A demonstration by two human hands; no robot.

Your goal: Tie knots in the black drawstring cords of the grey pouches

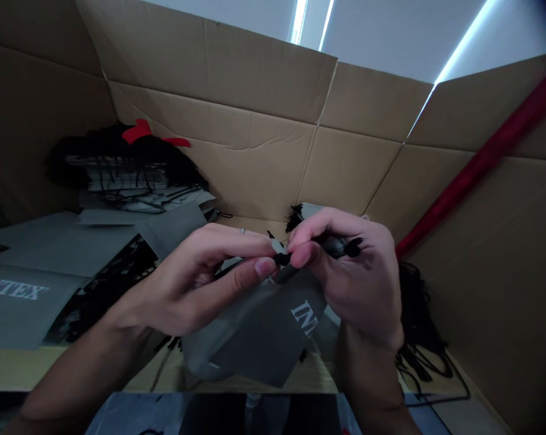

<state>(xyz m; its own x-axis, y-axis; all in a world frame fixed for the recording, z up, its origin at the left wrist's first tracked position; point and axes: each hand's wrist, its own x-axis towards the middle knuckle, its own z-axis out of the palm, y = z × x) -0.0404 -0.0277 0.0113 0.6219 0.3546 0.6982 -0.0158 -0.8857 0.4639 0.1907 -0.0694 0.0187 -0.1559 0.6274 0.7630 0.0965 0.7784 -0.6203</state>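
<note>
**Left hand:** grasping; thumb and forefinger pinch a thin black drawstring cord, the remaining fingers curled. A slim silver-coloured ring sits on one finger.

**Right hand:** also grasping, its fingers closed on the same stretch of cord, fingertips nearly meeting those of the left hand. A small black cord end projects beyond the knuckles.

**Between the hands:** a small pale tag-like scrap, partly hidden by the fingers; the dim view leaves its exact nature and any knot uncertain.

**Directly below the hands:** a soft grey fabric pouch with white lettering reading "INT", hanging from the hands, its lower edge over the table.

**Further out, left:** flat grey fabric pouches, one printed "INTEX" in white, lying on a pale wooden tabletop. Behind them, a bundle of black cords and striped papers topped by a red ribbon.

**Further out, right:** a loose tangle of black cords beside the hands.

**Surrounds:** tan corrugated cardboard panels stand behind the table, with a long dark-red strip running diagonally across the right panel.
</note>
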